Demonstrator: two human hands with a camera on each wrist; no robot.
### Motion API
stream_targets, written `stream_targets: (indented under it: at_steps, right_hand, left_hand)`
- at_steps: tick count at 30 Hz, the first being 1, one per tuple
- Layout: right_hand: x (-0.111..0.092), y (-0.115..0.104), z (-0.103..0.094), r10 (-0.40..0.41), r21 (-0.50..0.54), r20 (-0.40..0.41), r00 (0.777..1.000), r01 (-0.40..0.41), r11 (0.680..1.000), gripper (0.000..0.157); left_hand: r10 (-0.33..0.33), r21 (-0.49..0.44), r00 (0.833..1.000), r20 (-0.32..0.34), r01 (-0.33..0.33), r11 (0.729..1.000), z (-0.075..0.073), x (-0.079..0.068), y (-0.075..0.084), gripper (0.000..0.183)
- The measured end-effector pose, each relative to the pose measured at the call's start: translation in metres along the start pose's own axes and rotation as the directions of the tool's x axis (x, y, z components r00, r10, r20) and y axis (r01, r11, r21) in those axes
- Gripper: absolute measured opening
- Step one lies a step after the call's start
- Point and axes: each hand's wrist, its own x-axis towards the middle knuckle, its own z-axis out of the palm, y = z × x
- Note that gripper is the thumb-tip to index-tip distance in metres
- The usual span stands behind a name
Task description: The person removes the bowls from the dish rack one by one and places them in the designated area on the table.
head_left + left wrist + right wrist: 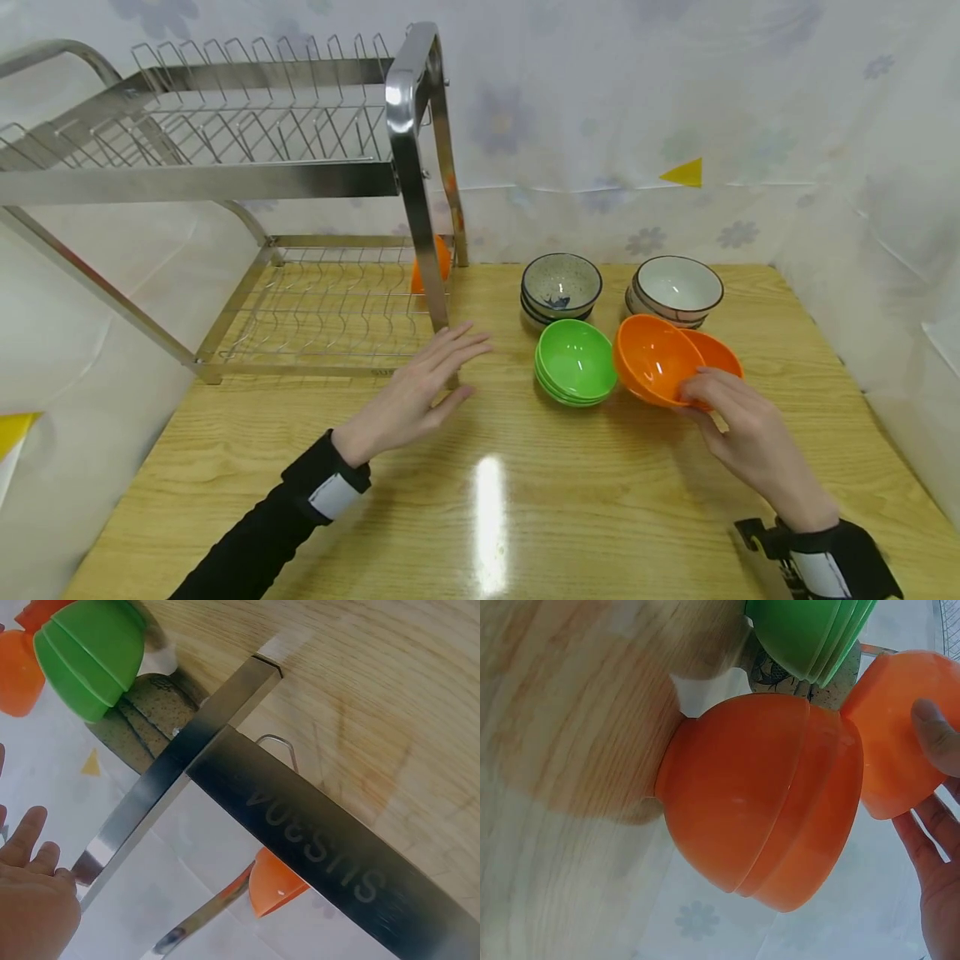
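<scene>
My right hand (753, 437) pinches the rim of an orange bowl (651, 358), thumb on one side and fingers on the other. That bowl is tilted and raised beside the remaining orange bowls (735, 795), which stand nested on the table. In the right wrist view its rim overlaps their rims. My left hand (416, 396), fingers extended, holds nothing and is near the front right leg of a metal dish rack (202, 182). Another orange bowl (444, 257) stands on edge at the right end of the rack's lower shelf, partly behind the leg.
Stacked green bowls (576, 358) sit just left of the orange ones. Behind them are speckled grey bowls (561, 285) and white bowls with dark rims (678, 283). The rack has wire slots on two levels. Flower-patterned sheeting (525, 125) closes off the back.
</scene>
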Motion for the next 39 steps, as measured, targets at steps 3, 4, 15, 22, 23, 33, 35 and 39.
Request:
stream_targets:
  at_steps: [3, 4, 15, 22, 23, 33, 35, 39]
  right_hand:
    - [0.003, 0.000, 0.000, 0.008, -0.014, 0.030, 1.000, -0.008, 1.000, 0.054]
    - [0.004, 0.000, 0.000, 0.008, -0.017, 0.037, 0.999, -0.008, 1.000, 0.054]
    - [0.009, 0.002, 0.001, -0.014, -0.023, 0.037, 0.999, 0.015, 1.000, 0.055]
    - [0.012, 0.003, 0.001, -0.033, -0.037, 0.048, 0.998, 0.035, 0.999, 0.055]
    - [0.012, 0.003, 0.001, -0.036, -0.038, 0.048, 0.998, 0.038, 0.999, 0.055]
    - [0.014, 0.004, 0.001, -0.054, -0.045, 0.046, 0.997, 0.056, 0.997, 0.056]
    - [0.014, 0.005, 0.001, -0.057, -0.045, 0.047, 0.997, 0.059, 0.997, 0.056]
    - [0.014, 0.008, -0.002, -0.065, -0.034, 0.039, 0.997, 0.066, 0.997, 0.041]
  left_hand:
    - [-0.011, 0.001, 1.000, -0.002, 0.011, 1.000, -0.001, -0.002, -0.002, 0.060]
    - [-0.015, 0.003, 1.000, -0.003, 0.015, 1.000, -0.001, -0.003, -0.003, 0.060]
    - [-0.028, -0.020, 0.998, -0.048, 0.027, 0.999, -0.005, -0.009, -0.006, 0.056]
    - [-0.090, -0.083, 0.992, -0.087, 0.083, 0.993, -0.009, -0.016, -0.008, 0.055]
    - [-0.103, -0.092, 0.991, -0.090, 0.095, 0.991, -0.010, -0.017, -0.009, 0.054]
    - [-0.171, -0.108, 0.977, -0.130, 0.157, 0.982, -0.015, -0.023, -0.014, 0.048]
    - [-0.168, -0.106, 0.975, -0.144, 0.154, 0.982, -0.016, -0.024, -0.014, 0.047]
    - [-0.154, -0.100, 0.973, -0.170, 0.139, 0.985, -0.017, -0.024, -0.015, 0.046]
